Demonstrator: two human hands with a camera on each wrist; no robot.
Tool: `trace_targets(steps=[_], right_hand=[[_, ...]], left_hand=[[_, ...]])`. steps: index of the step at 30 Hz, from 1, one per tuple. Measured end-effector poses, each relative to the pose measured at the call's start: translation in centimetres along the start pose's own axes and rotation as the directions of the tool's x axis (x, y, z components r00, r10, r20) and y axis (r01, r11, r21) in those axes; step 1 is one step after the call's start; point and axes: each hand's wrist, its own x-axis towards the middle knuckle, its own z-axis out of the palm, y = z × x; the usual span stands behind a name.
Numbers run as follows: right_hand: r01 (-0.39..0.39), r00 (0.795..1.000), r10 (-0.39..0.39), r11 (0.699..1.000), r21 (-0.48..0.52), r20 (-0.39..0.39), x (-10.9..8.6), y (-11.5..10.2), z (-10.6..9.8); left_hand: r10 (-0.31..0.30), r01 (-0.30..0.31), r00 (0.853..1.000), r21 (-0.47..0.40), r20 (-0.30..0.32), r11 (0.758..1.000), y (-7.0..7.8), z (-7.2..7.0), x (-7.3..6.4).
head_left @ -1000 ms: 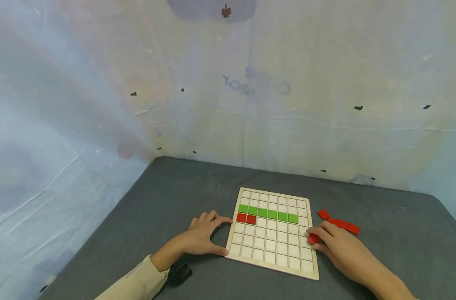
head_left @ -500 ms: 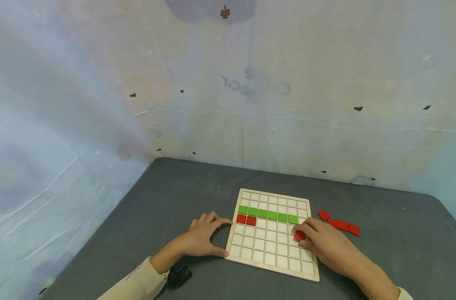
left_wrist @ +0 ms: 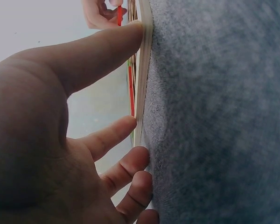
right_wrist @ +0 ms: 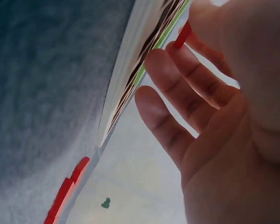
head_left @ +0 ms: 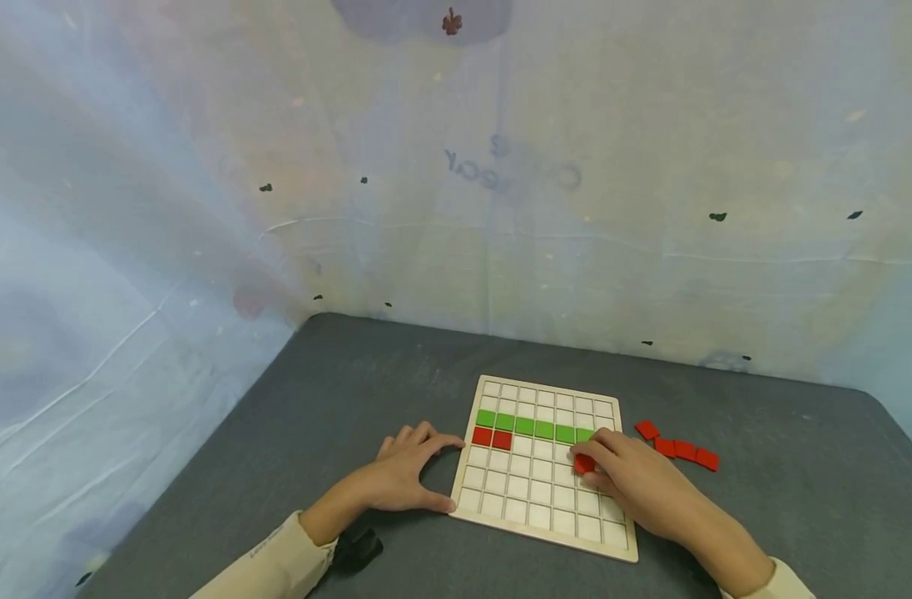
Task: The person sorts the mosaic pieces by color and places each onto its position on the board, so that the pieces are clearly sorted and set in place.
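Note:
A light wooden grid board (head_left: 542,530) lies flat on the dark table. A row of several green tiles (head_left: 543,431) crosses it, and two red tiles (head_left: 482,436) sit in the row just below, at the left. My left hand (head_left: 399,476) touches the board's left side, thumb at the near corner and index fingertip higher up the edge. Over the right half of the grid, my right hand (head_left: 646,487) pinches one red square tile (head_left: 583,464) between thumb and fingers. In the right wrist view this tile (right_wrist: 182,35) appears edge-on, above the board's surface.
Several loose red tiles (head_left: 684,450) lie on the table (head_left: 381,374) to the right of the board. A small black object (head_left: 357,551) is by my left wrist. A pale printed sheet (head_left: 456,249) hangs behind the table and along its left side.
My right hand has carried the red tile leftward from the board's right edge to over the grid squares. The left hand has stayed at the board's left side.

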Motion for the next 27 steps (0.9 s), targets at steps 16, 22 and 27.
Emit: trace_targets(steps=[16, 22, 27], right_hand=[[0.082, 0.996, -0.087, 0.979, 0.185, 0.021, 2.6, -0.3, -0.9], [0.093, 0.994, -0.101, 0.978, 0.189, 0.031, 4.0, -0.7, -1.2], [0.075, 0.994, -0.09, 0.97, 0.233, 0.057, 4.9, -0.8, -0.8]], left_hand=[[-0.001, 0.001, 1.0, -0.006, 0.0, 1.0, -0.1, 0.2, 0.0], [0.001, -0.001, 1.0, -0.008, 0.001, 1.0, 0.0, 0.0, 0.1], [-0.008, 0.008, 1.0, -0.005, 0.004, 1.0, -0.1, -0.1, 0.1]])
